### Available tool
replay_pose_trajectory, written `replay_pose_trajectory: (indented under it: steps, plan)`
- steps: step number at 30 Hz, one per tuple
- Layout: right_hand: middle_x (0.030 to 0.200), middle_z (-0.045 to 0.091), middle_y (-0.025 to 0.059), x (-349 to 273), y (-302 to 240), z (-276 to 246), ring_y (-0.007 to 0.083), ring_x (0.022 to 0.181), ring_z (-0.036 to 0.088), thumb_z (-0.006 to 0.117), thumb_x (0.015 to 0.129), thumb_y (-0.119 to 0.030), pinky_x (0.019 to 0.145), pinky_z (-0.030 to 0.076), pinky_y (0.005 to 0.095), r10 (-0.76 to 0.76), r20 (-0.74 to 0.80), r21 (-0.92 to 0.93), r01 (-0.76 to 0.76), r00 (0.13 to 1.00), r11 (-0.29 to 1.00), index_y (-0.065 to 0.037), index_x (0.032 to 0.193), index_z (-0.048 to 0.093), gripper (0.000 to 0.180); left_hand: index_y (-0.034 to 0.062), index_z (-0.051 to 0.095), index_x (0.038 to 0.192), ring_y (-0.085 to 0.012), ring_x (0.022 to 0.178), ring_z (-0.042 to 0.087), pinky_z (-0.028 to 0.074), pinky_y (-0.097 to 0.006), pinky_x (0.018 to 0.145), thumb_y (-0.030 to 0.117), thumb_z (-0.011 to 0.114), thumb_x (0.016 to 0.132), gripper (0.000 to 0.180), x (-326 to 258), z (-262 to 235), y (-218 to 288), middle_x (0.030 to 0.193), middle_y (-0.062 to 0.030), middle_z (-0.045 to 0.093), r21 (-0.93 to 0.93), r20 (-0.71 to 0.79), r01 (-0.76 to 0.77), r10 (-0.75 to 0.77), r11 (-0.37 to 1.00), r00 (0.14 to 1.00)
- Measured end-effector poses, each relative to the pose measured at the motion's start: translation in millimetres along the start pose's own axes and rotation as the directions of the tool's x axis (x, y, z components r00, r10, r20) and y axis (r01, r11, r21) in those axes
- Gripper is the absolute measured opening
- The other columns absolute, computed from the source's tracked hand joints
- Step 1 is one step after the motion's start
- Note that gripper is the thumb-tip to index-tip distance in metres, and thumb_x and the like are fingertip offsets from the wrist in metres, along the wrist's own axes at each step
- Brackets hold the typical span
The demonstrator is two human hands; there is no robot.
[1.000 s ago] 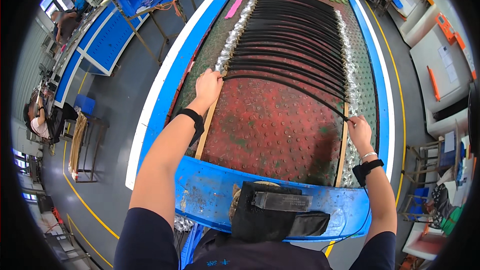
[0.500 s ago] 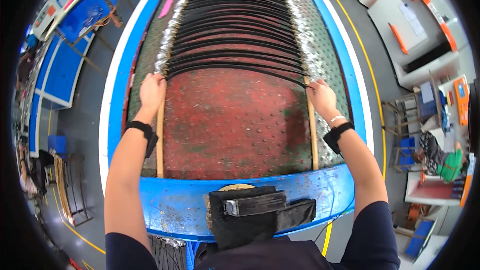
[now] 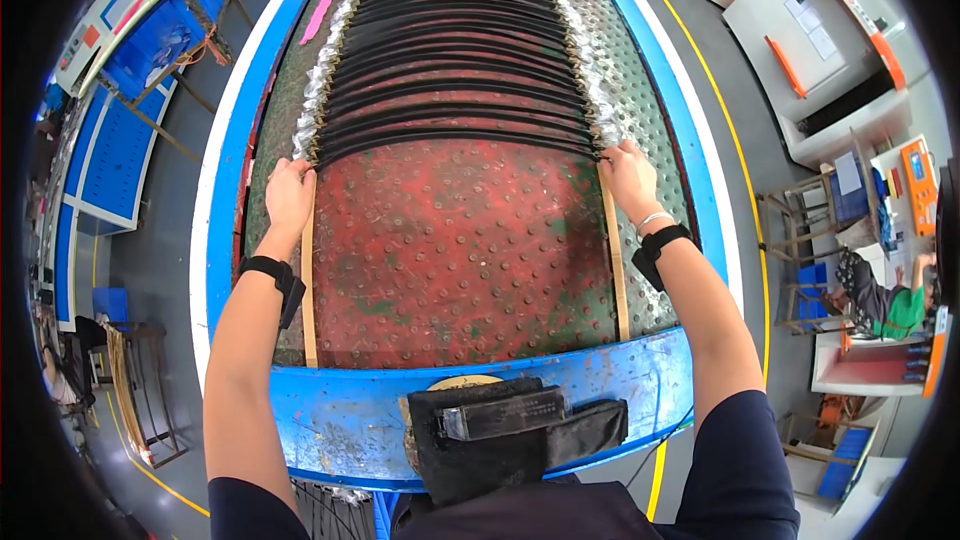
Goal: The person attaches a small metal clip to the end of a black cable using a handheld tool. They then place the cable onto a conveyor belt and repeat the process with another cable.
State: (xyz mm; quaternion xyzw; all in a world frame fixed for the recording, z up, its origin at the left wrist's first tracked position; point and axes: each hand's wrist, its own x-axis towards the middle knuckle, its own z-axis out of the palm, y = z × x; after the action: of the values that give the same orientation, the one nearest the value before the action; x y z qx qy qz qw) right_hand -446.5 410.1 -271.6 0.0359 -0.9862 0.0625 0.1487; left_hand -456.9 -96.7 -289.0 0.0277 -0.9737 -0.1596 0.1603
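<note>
Many slim black cords lie side by side across a red and green studded tabletop. Their ends rest along two narrow wooden strips, the left strip and the right strip, with clear, shiny wrapping outside them. My left hand is closed in a pinch at the left end of the nearest black cord, over the left strip. At that cord's other end, my right hand pinches with bent fingers beside the right strip. The fingers partly hide both cord ends.
A blue and white rim borders the table. At its front edge sits a black pouch with a dark box-shaped device. Pink strips lie at the far left. On the right, a person in green is near the machines.
The nearest cord's right end has moved up and inward, closer to the row of cords. Both hands stay at its ends. The whole view has shifted slightly.
</note>
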Motion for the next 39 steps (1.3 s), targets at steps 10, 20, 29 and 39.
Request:
replay_pose_trajectory:
  steps: [10,20,29,39]
  plan:
    - [0.087,0.057,0.0092,-7.0,-3.1,-4.3,0.0305,0.082,0.059,0.06,0.079,-0.02,0.07,0.048,0.04,0.055,0.029,0.009,-0.055,0.998,0.998,-0.011,0.089,0.067,0.016,0.0057,0.066,0.079,-0.0325,0.081,0.058,0.045,-0.044,0.072,0.018,0.059,0.077,0.014,-0.4,5.9,0.7,0.081,-0.0144,0.057,0.044,-0.079,-0.055,0.058,0.998,0.995]
    - [0.089,0.057,0.0104,-1.2,-5.5,-1.8,0.0312,0.084,0.058,0.06,0.078,-0.018,0.071,0.047,0.041,0.063,0.04,0.019,-0.064,0.997,0.998,-0.009,0.09,0.066,0.016,0.0099,0.063,0.075,-0.0242,0.09,0.052,0.037,-0.04,0.075,0.02,0.062,0.074,0.011,3.5,6.5,1.0,0.088,-0.0071,0.052,0.282,-0.157,-0.036,0.083,0.959,0.984]
    - [0.095,0.057,0.0146,-14.4,44.5,29.9,0.0345,0.088,0.056,0.057,0.079,-0.012,0.076,0.046,0.042,-0.035,-0.021,0.112,0.038,0.999,0.993,-0.005,0.093,0.064,0.018,0.0082,0.064,0.08,-0.0238,0.09,0.054,0.039,-0.04,0.074,0.014,0.052,0.074,0.015,12.1,14.2,13.4,0.087,-0.0097,0.057,0.347,-0.073,-0.011,0.038,0.938,0.997]
    - [0.096,0.051,0.0144,-21.1,33.5,-7.8,0.0343,0.085,0.055,0.055,0.078,-0.005,0.07,0.044,0.0405,-0.036,-0.056,0.048,0.039,0.998,0.998,-0.001,0.097,0.055,0.02,0.0044,0.046,0.104,-0.0288,0.101,0.047,0.037,-0.042,0.082,0.021,0.067,0.07,0.043,-36.0,-53.0,6.7,0.104,-0.0123,0.046,-0.014,-0.111,-0.021,0.019,1.0,0.994]
